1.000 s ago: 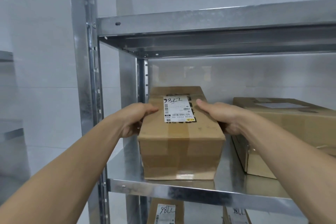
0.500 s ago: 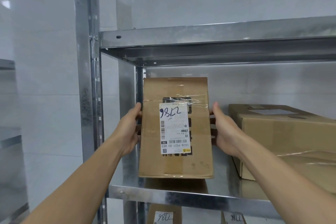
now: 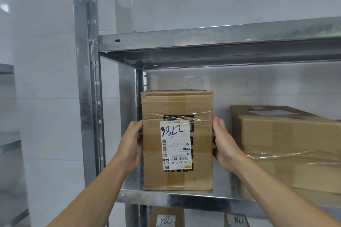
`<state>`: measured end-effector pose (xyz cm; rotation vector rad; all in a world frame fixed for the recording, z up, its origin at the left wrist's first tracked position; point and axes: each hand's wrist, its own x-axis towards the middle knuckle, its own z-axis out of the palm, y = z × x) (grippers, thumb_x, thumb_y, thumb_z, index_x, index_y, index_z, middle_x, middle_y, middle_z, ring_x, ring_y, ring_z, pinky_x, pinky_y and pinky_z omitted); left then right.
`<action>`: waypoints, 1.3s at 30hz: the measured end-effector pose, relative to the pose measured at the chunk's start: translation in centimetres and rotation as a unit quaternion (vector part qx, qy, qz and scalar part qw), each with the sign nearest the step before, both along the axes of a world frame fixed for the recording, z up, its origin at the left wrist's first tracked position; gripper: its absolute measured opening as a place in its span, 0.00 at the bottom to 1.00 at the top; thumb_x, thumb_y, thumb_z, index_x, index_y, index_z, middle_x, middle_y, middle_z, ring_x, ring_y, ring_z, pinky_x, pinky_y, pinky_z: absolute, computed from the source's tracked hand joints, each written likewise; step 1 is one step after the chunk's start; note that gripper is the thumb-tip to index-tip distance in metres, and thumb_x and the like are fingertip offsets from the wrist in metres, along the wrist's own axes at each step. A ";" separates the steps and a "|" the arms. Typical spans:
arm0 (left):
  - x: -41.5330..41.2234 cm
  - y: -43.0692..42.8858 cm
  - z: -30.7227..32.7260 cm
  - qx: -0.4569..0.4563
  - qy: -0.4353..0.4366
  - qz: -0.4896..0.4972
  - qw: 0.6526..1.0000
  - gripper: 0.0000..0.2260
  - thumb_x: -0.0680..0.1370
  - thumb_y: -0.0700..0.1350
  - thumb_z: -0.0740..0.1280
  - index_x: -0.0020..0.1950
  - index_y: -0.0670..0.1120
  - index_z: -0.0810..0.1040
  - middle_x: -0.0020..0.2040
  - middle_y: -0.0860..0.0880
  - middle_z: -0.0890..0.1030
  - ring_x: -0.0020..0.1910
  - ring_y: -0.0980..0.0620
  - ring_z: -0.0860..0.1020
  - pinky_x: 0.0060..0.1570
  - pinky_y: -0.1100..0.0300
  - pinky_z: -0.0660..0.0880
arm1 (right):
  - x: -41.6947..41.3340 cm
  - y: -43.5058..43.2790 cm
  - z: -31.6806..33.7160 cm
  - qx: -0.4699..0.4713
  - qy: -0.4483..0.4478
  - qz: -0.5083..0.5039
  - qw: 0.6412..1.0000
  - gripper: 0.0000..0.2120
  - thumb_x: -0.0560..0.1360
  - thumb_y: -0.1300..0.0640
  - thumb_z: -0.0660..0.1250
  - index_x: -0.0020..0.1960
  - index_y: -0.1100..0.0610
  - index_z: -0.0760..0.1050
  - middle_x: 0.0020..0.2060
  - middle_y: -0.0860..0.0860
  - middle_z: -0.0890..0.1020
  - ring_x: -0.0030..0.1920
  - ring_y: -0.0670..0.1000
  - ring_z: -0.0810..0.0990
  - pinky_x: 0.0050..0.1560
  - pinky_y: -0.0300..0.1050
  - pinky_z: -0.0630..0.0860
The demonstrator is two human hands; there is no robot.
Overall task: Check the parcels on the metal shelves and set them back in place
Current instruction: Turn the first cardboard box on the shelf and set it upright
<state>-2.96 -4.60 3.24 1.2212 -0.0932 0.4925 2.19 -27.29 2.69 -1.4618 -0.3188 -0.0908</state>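
A brown cardboard box (image 3: pixel 177 105) stands on end at the left end of the metal shelf (image 3: pixel 166 198), close to the front edge, with its bottom edge down on the shelf. The left hand (image 3: pixel 131 145) holds the box's left side, thumb at the front corner and fingers curled back along the side. The right hand (image 3: pixel 224 145) holds the right side the same way, so the box is gripped between the two. A white label (image 3: pixel 176 144) faces the camera, upside down, with a number handwritten in black; clear tape crosses the box just above it. To the right, apart from the right hand, a larger box (image 3: pixel 286 143) lies flat on the same shelf. Below, the tops of two more labelled boxes (image 3: pixel 167 217) show. A metal post (image 3: pixel 84 79) rises on the left.
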 end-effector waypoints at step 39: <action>2.2 1.0 13.9 0.304 0.257 -0.003 0.917 0.06 0.80 0.41 0.65 0.43 0.44 0.75 0.27 0.46 0.80 0.37 0.46 0.80 0.39 0.49 0.81 | -0.5 0.8 14.6 -0.255 0.159 -0.007 0.954 0.09 0.78 0.55 0.69 0.54 0.59 0.78 0.48 0.63 0.85 0.49 0.66 0.84 0.35 0.68 0.81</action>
